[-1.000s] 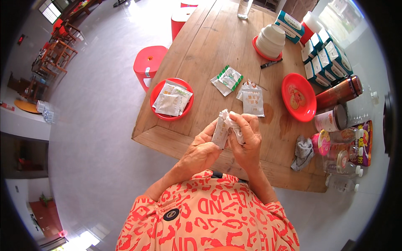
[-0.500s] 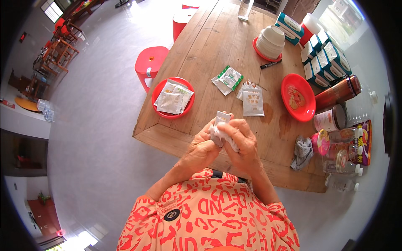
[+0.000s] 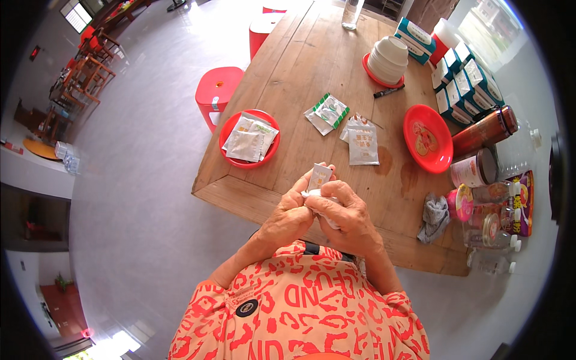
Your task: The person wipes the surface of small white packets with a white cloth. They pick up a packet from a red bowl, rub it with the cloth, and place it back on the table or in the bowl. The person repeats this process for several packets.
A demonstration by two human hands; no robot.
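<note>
Over the near edge of the table, my left hand grips a small white sachet, whose upper end sticks up past the fingers. My right hand is closed beside it, fingers curled round a crumpled white tissue pressed to the sachet's lower part. Both hands touch, and the fingers cover much of the two things. Beyond them on the table lie silvery-white sachets and green-and-white sachets. To the left, a red plate bears several pale sachets.
On the wooden table, a red oval plate, a thermos, jars, bottles and a grey cloth stand right. Farther back are stacked white bowls, a black marker and tissue packs. Red stools flank the left side.
My right hand has lowered and closed more tightly against the sachet, its fingers now lying across the tissue. The sachet's upper end shows a bit more. The things on the table have not moved.
</note>
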